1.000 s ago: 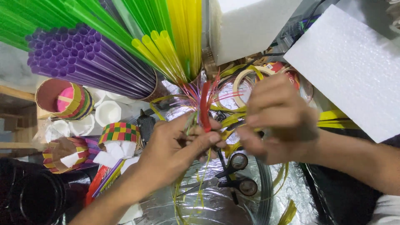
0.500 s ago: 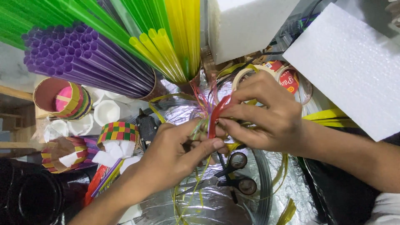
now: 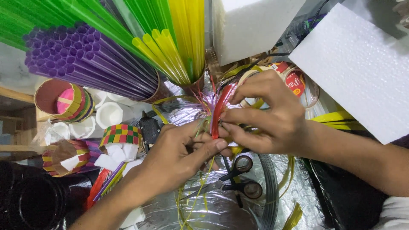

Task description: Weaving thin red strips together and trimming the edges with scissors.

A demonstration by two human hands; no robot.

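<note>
Mid-desk, the right hand [image 3: 272, 117] pinches a red strip [image 3: 219, 108] bent upright while the left hand [image 3: 179, 157] pinches its foot among thin strands, weaving underway; next likely needs a steady tuck.

A roll of tape [image 3: 294, 83] lies flat just beyond the right hand's [image 3: 272, 119] knuckles, its round core label red with pale lettering and a cream rim, partly hidden by the fingers. Nothing else on the cluttered bench carries a label, and no sign, screen or printed package shows.
</note>
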